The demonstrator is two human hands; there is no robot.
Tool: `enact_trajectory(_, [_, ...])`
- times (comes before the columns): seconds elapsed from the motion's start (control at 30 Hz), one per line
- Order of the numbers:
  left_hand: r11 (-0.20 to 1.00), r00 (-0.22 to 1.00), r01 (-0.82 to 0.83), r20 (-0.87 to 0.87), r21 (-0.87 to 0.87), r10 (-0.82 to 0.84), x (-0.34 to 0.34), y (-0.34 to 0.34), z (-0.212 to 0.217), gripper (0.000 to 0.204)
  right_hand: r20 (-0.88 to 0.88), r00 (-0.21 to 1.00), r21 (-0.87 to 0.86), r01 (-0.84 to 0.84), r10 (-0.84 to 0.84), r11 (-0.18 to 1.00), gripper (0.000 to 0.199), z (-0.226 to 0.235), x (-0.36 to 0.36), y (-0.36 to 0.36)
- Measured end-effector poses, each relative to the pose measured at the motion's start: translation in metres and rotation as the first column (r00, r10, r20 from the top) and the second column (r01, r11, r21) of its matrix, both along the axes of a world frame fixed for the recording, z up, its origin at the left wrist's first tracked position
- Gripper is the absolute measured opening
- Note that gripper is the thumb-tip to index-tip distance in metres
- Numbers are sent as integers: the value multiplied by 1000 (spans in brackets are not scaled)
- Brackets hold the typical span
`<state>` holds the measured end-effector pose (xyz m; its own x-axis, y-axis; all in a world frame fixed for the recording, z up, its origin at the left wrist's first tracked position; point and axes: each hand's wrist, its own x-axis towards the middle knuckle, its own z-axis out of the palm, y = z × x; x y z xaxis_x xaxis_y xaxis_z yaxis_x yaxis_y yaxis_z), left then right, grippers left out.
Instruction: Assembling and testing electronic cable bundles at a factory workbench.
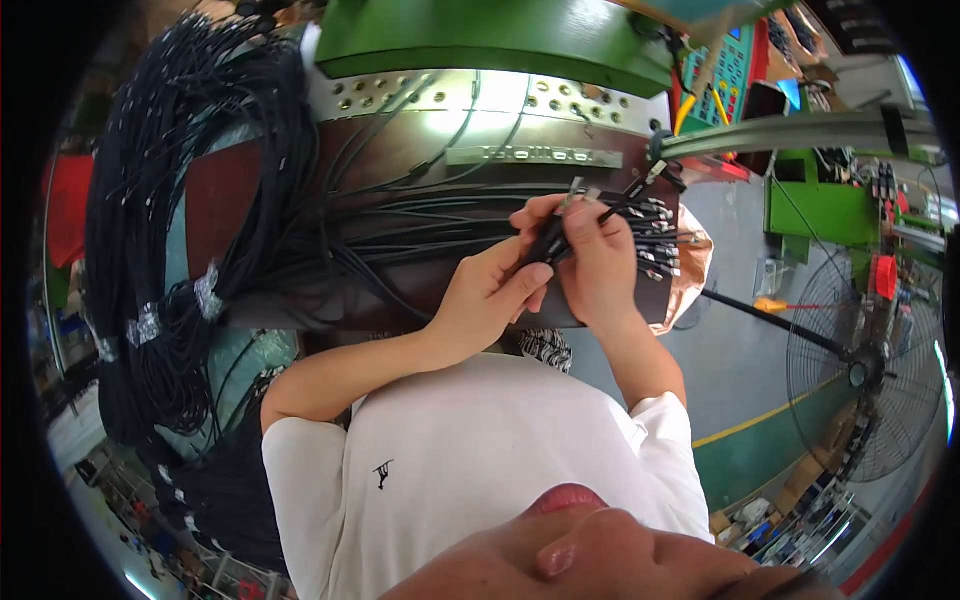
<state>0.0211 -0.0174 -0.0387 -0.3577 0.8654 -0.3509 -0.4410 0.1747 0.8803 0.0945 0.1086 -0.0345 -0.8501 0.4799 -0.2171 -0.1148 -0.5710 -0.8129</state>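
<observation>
Close together over the dark brown tabletop (pixel 225 190), my two hands work on a small bunch of black cables (pixel 545 245) with metal connector ends. My left hand (pixel 480 290) is closed around the cables, its thumb lying along them. At the connector ends, my right hand (pixel 600 255) is closed with fingers and thumb pinched on the cables. The fingers partly hide which ends they touch. Beneath and behind the hands, more black cables (pixel 410 215) run across the table. Their silvery connectors (pixel 658 240) are gathered at the right edge.
Behind the table stands a green machine (pixel 490 45) with a socket panel (pixel 375 97) and a metal strip (pixel 540 157). Thick bundles of black cable (pixel 140 200) hang at the left. Brown paper (pixel 692 275) sits at the table's right end. A fan (pixel 862 370) stands farther right.
</observation>
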Motion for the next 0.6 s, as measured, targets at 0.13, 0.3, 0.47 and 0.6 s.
enact_trajectory(0.13, [993, 992, -114, 49, 7, 113, -6, -20, -5, 19, 119, 964, 282, -264, 239, 922, 33, -3, -12, -4])
enact_trajectory(0.3, [985, 979, -171, 116, 36, 166, -7, -32, -7, 26, 205, 974, 402, -175, 98, 899, 31, 4, -30, 26])
enact_trajectory(0.47, [968, 962, -251, 114, -4, 250, -1, -36, -19, 25, 188, 980, 364, -127, 60, 923, 27, -8, -28, 12])
enact_trajectory(0.6, [968, 950, -251, 186, -19, 250, -1, -36, -16, 21, 103, 995, 273, -32, 4, 962, 27, -15, -26, 5])
